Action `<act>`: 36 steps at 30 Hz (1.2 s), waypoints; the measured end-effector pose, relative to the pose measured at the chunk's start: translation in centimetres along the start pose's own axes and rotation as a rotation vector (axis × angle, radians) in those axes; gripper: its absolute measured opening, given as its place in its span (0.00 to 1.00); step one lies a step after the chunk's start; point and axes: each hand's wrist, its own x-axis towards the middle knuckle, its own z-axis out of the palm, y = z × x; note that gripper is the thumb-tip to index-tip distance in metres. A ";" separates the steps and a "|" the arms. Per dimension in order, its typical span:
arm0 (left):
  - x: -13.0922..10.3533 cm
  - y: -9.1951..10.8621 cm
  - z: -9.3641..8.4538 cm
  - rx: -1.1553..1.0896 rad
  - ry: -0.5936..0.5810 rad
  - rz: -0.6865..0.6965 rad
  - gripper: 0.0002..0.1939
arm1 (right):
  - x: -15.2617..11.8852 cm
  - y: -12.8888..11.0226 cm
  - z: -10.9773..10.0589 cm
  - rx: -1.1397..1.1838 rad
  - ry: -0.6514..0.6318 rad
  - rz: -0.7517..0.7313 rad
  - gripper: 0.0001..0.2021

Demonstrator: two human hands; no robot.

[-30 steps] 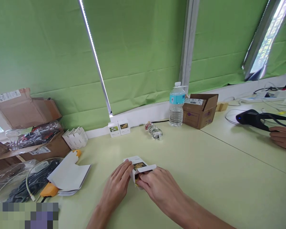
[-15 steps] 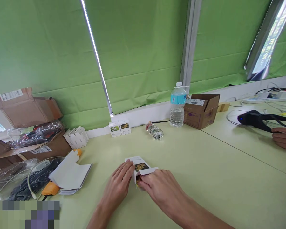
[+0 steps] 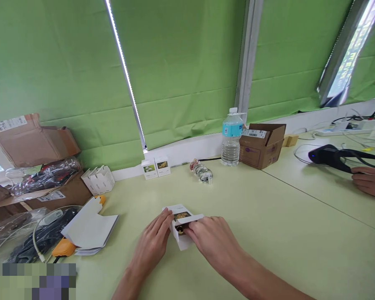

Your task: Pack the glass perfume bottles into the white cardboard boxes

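A small white box (image 3: 181,241) with a dark picture panel lies at the front middle of the table, its near end open and its flaps raised. Inside the opening shows a round gold-rimmed item (image 3: 179,229). My left hand (image 3: 154,237) is closed on the box's left side, fingers pressed together over its edge. My right hand (image 3: 211,237) grips the box at its right, fingertips at a raised flap by the opening; the thumb tip is partly hidden.
Behind stand two small boxes (image 3: 156,168), shiny wrapped items (image 3: 201,171), a water bottle (image 3: 231,143) and a brown carton (image 3: 261,146). Folded white card (image 3: 89,229) and open cartons (image 3: 37,139) crowd the left. Another person's hand (image 3: 371,181) holds a black device (image 3: 328,157) at right.
My right hand has drawn back slightly from inside the opening and moved up along the flap. A lower flap and the round gold-rimmed item now show.
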 end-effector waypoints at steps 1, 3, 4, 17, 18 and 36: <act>0.0 0.0 0.0 -0.008 0.000 -0.014 0.20 | 0.0 0.1 -0.1 0.001 0.003 0.004 0.15; -0.1 0.0 0.0 -0.020 -0.008 -0.034 0.21 | 0.1 0.1 -0.3 0.013 0.026 0.017 0.15; -0.1 0.0 0.0 -0.023 -0.013 -0.040 0.21 | 0.1 0.1 -0.4 0.020 0.038 0.022 0.16; -0.3 -0.4 0.2 -0.112 -0.040 -0.144 0.24 | 0.8 0.9 -0.5 -0.039 0.044 0.092 0.19; -0.4 -0.4 0.2 -0.120 -0.040 -0.157 0.24 | 0.9 1.0 -0.4 -0.046 0.036 0.105 0.19; 0.0 0.4 -0.1 -0.673 0.056 -0.536 0.22 | 1.1 2.1 -1.1 0.443 0.269 0.169 0.14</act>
